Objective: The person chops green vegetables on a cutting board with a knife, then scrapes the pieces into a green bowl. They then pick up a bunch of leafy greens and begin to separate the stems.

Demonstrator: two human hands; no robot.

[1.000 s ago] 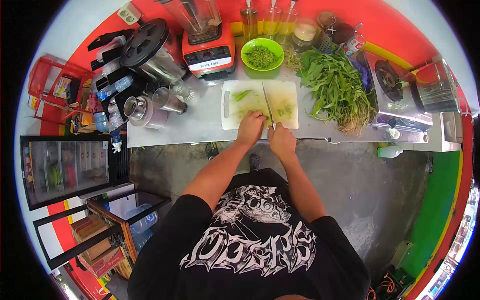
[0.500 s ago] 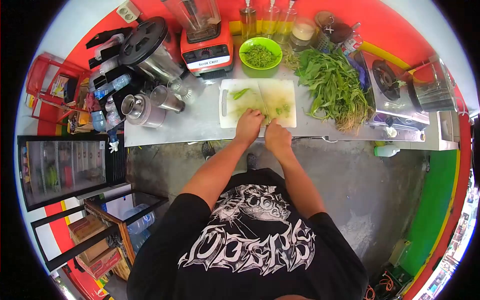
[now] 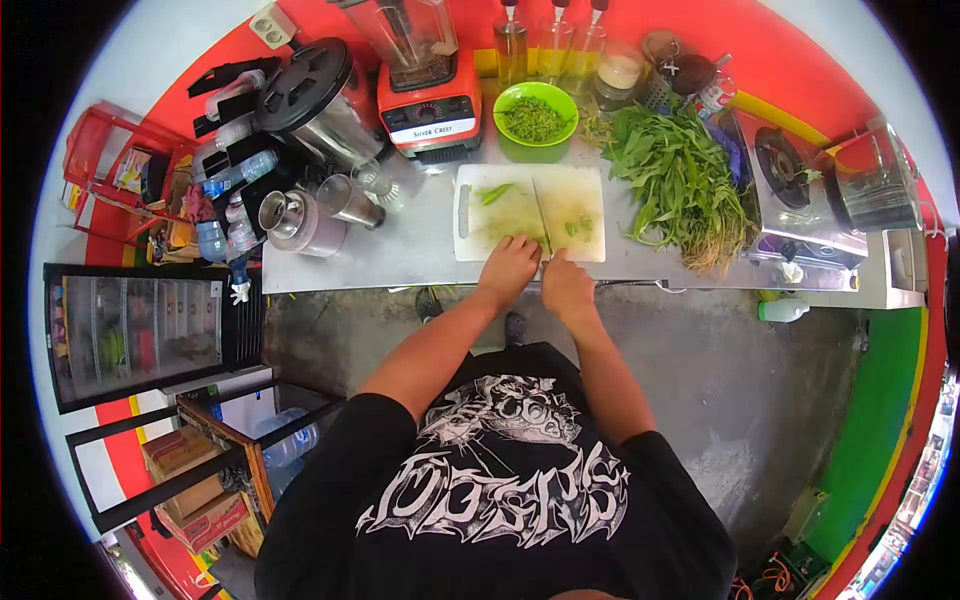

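Observation:
My right hand (image 3: 568, 284) is closed around the handle of a kitchen knife (image 3: 541, 212), whose blade points away from me across the white cutting board (image 3: 464, 245). Left of the blade, the curled fingers of my left hand (image 3: 510, 268) press down at the board's near edge. Whatever lies under those fingertips is hidden. A green piece of vegetable (image 3: 496, 193) rests on the board's far left part. Small cut green bits (image 3: 578, 227) lie right of the blade. Behind the board stands a lime-green bowl (image 3: 537, 151) holding finely chopped greens (image 3: 533, 120).
A heap of leafy greens with roots (image 3: 675, 185) lies right of the board, beside a gas stove (image 3: 785, 165). An orange blender (image 3: 430, 105), metal cups (image 3: 350, 200) and a large lidded container (image 3: 310, 95) stand left. Bottles (image 3: 511, 50) line the back wall.
The camera view has shifted slightly, so the counter appears a little further right and lower. My hands have drawn marginally nearer to me; the knife stays in my right hand.

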